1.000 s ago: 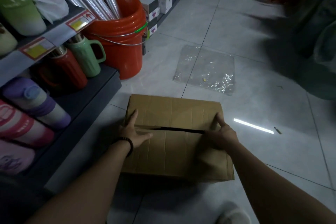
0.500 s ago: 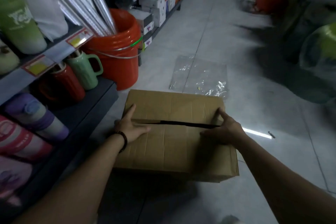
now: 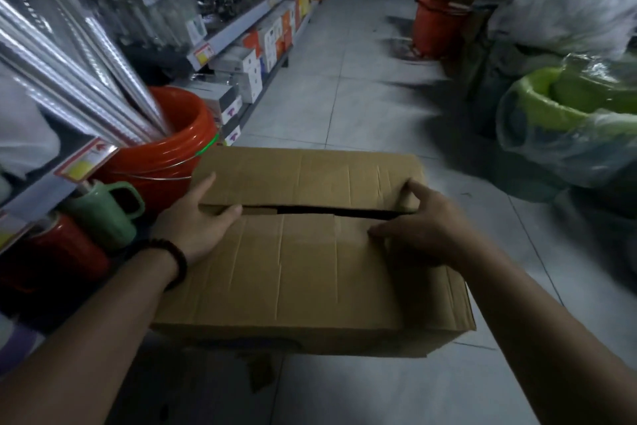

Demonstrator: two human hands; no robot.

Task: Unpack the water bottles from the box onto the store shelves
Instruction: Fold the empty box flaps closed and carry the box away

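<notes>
We're looking down a dim shop aisle, and right in front of us is the brown corrugated cardboard box (image 3: 293, 269). It sits between both forearms, just beside the shelving on our left. Its two top flaps are down, with a narrow dark slit between them. From this angle we can't quite tell whether its base rests on the grey tiled floor (image 3: 344, 97) or hangs just above it.

The left hand (image 3: 196, 224), with a dark beaded bracelet (image 3: 172, 259) at the wrist, is spread at the box's left end. Its forefinger lies straight along the far flap and its thumb reaches across to the slit. The right hand (image 3: 424, 228) is at the other end, forefinger stretched out onto the far flap's corner and thumb pressed on the near flap. Its other fingers are hidden behind the knuckles, so we see only those two digits spread wide and pinching nothing.

On the left, a round orange plastic bucket (image 3: 165, 162) stands just behind the box's far left corner, stuffed with long silvery foil rolls (image 3: 86, 80). On the dark lower shelf next to it stand a pale green handled bottle (image 3: 103, 214) and a glossy red bottle (image 3: 65, 252), under a shelf edge with a yellow price tag (image 3: 86, 162).

Across the aisle on the right is a lime green plastic basin (image 3: 551, 121) wrapped in clear film. A second orange bucket (image 3: 437, 24) stands further down.
</notes>
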